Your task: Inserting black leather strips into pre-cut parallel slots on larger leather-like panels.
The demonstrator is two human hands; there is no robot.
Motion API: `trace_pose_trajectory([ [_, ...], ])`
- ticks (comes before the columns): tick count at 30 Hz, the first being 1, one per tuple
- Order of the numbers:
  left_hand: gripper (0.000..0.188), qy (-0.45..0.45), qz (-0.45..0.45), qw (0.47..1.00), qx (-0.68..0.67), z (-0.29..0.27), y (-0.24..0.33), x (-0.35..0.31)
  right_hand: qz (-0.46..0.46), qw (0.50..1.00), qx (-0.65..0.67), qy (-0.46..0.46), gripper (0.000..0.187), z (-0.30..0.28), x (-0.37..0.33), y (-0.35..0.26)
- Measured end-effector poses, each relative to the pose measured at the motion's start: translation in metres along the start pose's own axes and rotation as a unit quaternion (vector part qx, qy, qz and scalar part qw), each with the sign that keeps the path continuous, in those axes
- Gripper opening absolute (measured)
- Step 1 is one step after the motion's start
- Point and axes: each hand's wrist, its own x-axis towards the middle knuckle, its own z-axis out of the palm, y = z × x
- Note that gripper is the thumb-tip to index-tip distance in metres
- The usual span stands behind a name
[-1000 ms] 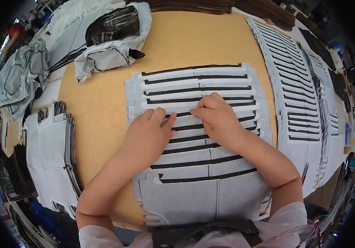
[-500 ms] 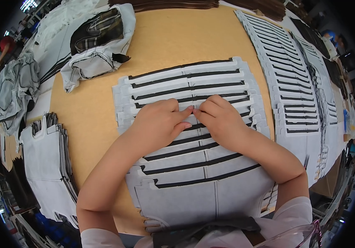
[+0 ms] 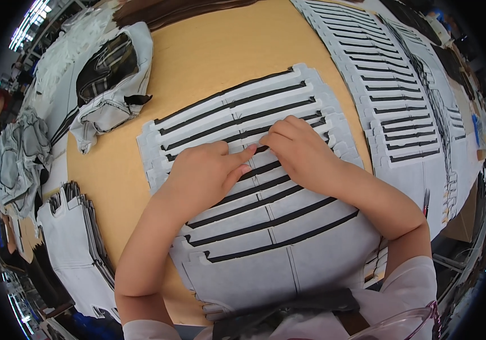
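A fanned stack of pale grey-white fabric panels with black edge strips [image 3: 265, 218] lies in front of me, its rows overlapping like steps. My left hand [image 3: 206, 170] rests on the middle rows, index finger and thumb stretched out and apart, the other fingers curled. The index fingertip touches the panels near their centre seam. Just right of it, my right hand [image 3: 301, 148] is closed in a pinch, its fingertips against a black strip. Whatever may be between those fingertips is hidden.
A similar fanned stack [image 3: 367, 73] stretches along the right. At the left lie a pile of cut panels [image 3: 73, 238] and a grey garment heap [image 3: 19, 158]. A white piece with plaid lining [image 3: 110, 73] sits far left on the tan tabletop [image 3: 209, 45]. Dark brown fabric [image 3: 180, 12] edges the back.
The view has tilted, so the panels and table appear turned and shifted left. My right fingertips have separated slightly from the left index finger, moving up and right along the strip.
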Motion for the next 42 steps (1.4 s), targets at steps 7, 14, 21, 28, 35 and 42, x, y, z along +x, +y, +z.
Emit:
trace_pose_trajectory([
  [7, 0.021, 0.087, 0.079, 0.99, -0.083, 0.018, 0.003, 0.023, -0.017, 0.999, 0.039, 0.001, 0.029, -0.005, -0.012, 0.016],
  [14, 0.02, 0.085, 0.093, 0.992, -0.006, 0.022, 0.006, 0.024, -0.042, 0.999, -0.02, 0.002, 0.03, -0.011, -0.02, 0.02],
  [21, 0.031, 0.073, 0.078, 0.994, -0.02, 0.019, 0.007, 0.023, 0.003, 1.0, -0.001, -0.006, 0.028, -0.034, -0.034, 0.034],
  [28, 0.038, -0.067, 0.003, 0.992, 0.105, 0.01, 0.035, 0.044, 0.028, 0.995, -0.098, 0.004, 0.02, -0.046, -0.039, 0.037],
  [35, 0.035, 0.031, 0.092, 0.995, 0.01, 0.028, 0.028, 0.055, 0.04, 0.994, -0.098, 0.0, 0.018, -0.048, -0.04, 0.034],
  [42, 0.03, 0.034, 0.087, 0.996, 0.008, 0.028, 0.033, 0.057, 0.006, 0.975, -0.211, -0.064, 0.027, -0.054, -0.05, 0.007],
])
